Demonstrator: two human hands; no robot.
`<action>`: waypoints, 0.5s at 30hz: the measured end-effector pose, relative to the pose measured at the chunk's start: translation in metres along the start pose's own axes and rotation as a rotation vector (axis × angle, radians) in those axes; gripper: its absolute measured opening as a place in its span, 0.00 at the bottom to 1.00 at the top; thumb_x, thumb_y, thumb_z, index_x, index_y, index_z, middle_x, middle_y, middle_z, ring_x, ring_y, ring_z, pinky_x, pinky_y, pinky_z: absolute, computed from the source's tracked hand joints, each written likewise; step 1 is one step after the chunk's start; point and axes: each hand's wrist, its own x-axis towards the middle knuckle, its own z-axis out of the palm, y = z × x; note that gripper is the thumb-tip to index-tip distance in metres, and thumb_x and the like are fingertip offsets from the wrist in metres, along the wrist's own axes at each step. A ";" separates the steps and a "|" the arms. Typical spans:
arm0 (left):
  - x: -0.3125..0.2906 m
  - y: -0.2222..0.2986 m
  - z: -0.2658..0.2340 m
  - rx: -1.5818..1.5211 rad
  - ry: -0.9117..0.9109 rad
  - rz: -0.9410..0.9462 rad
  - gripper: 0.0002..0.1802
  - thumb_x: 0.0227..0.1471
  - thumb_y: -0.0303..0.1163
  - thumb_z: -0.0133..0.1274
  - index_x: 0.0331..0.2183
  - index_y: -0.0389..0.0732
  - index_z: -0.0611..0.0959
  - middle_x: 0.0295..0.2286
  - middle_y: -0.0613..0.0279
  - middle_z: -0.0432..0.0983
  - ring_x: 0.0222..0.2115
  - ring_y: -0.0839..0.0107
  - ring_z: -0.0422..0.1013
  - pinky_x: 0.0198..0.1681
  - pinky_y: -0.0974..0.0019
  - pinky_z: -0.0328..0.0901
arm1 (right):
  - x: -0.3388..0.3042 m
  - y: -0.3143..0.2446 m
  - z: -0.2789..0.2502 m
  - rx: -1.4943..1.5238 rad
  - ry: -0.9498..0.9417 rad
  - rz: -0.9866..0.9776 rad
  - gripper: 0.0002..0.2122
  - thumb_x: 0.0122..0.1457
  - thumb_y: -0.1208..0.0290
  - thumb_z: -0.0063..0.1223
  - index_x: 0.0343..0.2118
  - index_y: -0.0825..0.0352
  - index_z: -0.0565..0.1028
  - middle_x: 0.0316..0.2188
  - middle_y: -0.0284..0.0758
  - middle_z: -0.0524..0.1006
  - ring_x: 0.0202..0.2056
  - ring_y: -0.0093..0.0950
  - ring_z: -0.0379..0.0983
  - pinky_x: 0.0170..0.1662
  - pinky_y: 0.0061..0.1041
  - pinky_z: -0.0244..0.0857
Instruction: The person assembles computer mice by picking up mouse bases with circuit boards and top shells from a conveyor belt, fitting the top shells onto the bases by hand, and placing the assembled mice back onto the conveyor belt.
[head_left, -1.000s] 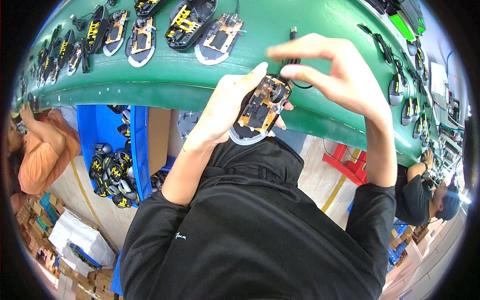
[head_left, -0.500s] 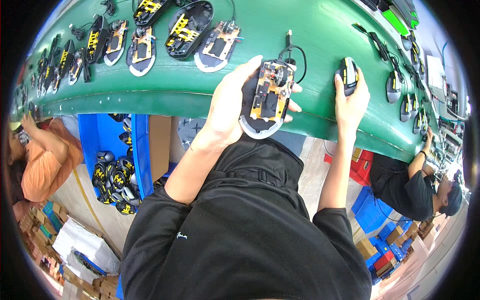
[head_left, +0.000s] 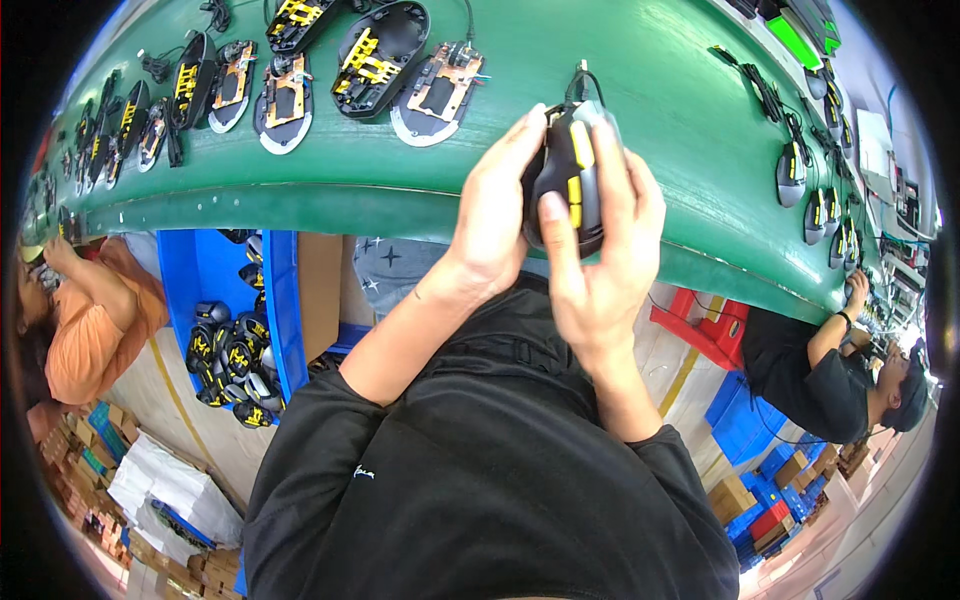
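Note:
Between my two hands, above the near edge of the green work surface (head_left: 690,210), is a black and grey computer mouse with yellow side buttons (head_left: 553,178). My left hand (head_left: 488,222) grips it from the left and below. My right hand (head_left: 605,275) is closed over its right side, fingers along the grey top shell and thumb near the yellow buttons. The shell covers the base, so the circuit board inside is hidden. I cannot tell whether the two halves sit fully together. A black cable (head_left: 583,82) leaves the mouse's far end.
Left along the surface lie several mouse bases with circuit boards (head_left: 440,95) and black top shells with yellow parts (head_left: 381,62). Several cabled mice (head_left: 790,176) lie at the right. A blue bin (head_left: 287,330) of shells stands below left. One person (head_left: 100,320) sits left, another (head_left: 815,365) right.
My right hand has brought the top shell from the right side of the surface onto the base in my left hand. The exposed circuit board is now covered.

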 end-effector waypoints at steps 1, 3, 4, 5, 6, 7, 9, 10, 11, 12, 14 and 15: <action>-0.003 0.001 0.000 0.016 -0.062 -0.041 0.26 0.68 0.48 0.32 0.48 0.39 0.76 0.40 0.65 0.75 0.39 0.78 0.71 0.46 0.70 0.67 | -0.004 -0.003 0.003 -0.024 0.009 -0.015 0.28 0.56 0.67 0.59 0.60 0.65 0.66 0.54 0.53 0.65 0.52 0.48 0.63 0.56 0.40 0.58; -0.005 0.006 0.006 -0.031 -0.096 -0.041 0.27 0.68 0.50 0.30 0.48 0.40 0.76 0.40 0.66 0.75 0.39 0.78 0.71 0.45 0.70 0.67 | -0.004 -0.001 0.006 0.028 0.010 0.001 0.29 0.55 0.68 0.59 0.61 0.65 0.66 0.54 0.54 0.65 0.52 0.48 0.63 0.56 0.41 0.59; -0.007 0.008 0.008 -0.073 -0.125 -0.040 0.29 0.67 0.52 0.29 0.48 0.41 0.76 0.39 0.66 0.74 0.39 0.78 0.71 0.45 0.70 0.67 | -0.005 -0.001 0.008 0.084 0.009 0.020 0.30 0.55 0.68 0.60 0.61 0.66 0.65 0.54 0.55 0.65 0.53 0.49 0.63 0.55 0.41 0.59; -0.006 0.006 0.001 -0.032 -0.181 -0.018 0.32 0.67 0.55 0.27 0.49 0.41 0.75 0.39 0.66 0.74 0.39 0.78 0.71 0.44 0.71 0.68 | -0.006 -0.002 0.010 0.058 0.006 -0.004 0.31 0.54 0.69 0.61 0.61 0.67 0.64 0.55 0.55 0.64 0.53 0.49 0.64 0.55 0.42 0.59; -0.007 0.007 0.002 -0.035 -0.180 -0.018 0.32 0.67 0.55 0.27 0.49 0.41 0.75 0.39 0.66 0.74 0.39 0.78 0.71 0.44 0.71 0.68 | -0.009 -0.003 0.011 0.057 0.004 -0.005 0.31 0.54 0.69 0.61 0.61 0.67 0.64 0.55 0.55 0.64 0.53 0.49 0.64 0.55 0.42 0.59; -0.008 0.008 0.003 -0.008 -0.171 -0.012 0.32 0.67 0.55 0.26 0.50 0.41 0.75 0.39 0.66 0.75 0.39 0.78 0.71 0.44 0.71 0.68 | -0.012 -0.005 0.011 0.008 0.013 -0.031 0.31 0.55 0.68 0.61 0.61 0.67 0.64 0.55 0.55 0.64 0.53 0.49 0.64 0.55 0.41 0.59; -0.007 0.006 0.000 0.050 -0.201 0.010 0.33 0.67 0.55 0.27 0.52 0.41 0.75 0.38 0.67 0.75 0.37 0.80 0.71 0.42 0.73 0.68 | -0.013 -0.007 0.010 -0.027 0.028 -0.049 0.31 0.55 0.68 0.60 0.62 0.67 0.63 0.56 0.54 0.64 0.53 0.48 0.64 0.56 0.41 0.60; -0.007 0.004 -0.002 0.049 -0.201 0.012 0.33 0.67 0.55 0.27 0.52 0.41 0.75 0.38 0.67 0.75 0.37 0.80 0.71 0.42 0.73 0.68 | -0.010 -0.007 0.009 -0.027 0.027 -0.051 0.31 0.55 0.68 0.60 0.62 0.67 0.63 0.56 0.54 0.64 0.53 0.48 0.64 0.56 0.41 0.60; -0.006 0.003 -0.003 0.124 -0.199 0.061 0.33 0.67 0.55 0.27 0.52 0.41 0.75 0.38 0.68 0.75 0.36 0.81 0.71 0.41 0.74 0.68 | -0.005 -0.007 0.008 0.054 -0.017 -0.018 0.30 0.57 0.70 0.58 0.62 0.69 0.62 0.56 0.52 0.65 0.54 0.47 0.64 0.56 0.39 0.60; -0.006 0.001 -0.005 0.199 -0.197 0.111 0.33 0.67 0.55 0.27 0.52 0.41 0.74 0.37 0.69 0.75 0.36 0.81 0.71 0.41 0.74 0.68 | -0.002 -0.006 0.006 0.136 -0.061 0.016 0.30 0.58 0.71 0.56 0.63 0.70 0.61 0.56 0.49 0.66 0.55 0.46 0.65 0.56 0.36 0.61; -0.009 0.000 -0.006 0.224 -0.231 0.114 0.32 0.67 0.54 0.28 0.54 0.40 0.73 0.38 0.69 0.74 0.36 0.83 0.70 0.40 0.75 0.67 | 0.000 -0.005 0.005 0.231 -0.104 0.082 0.30 0.59 0.71 0.56 0.63 0.70 0.60 0.57 0.49 0.65 0.57 0.45 0.63 0.58 0.37 0.59; -0.009 0.001 -0.004 0.144 -0.260 0.091 0.32 0.67 0.54 0.29 0.54 0.40 0.73 0.38 0.70 0.74 0.37 0.83 0.70 0.39 0.76 0.67 | -0.003 -0.004 0.008 0.125 -0.075 0.005 0.30 0.59 0.71 0.56 0.63 0.70 0.59 0.57 0.49 0.64 0.57 0.45 0.63 0.58 0.36 0.58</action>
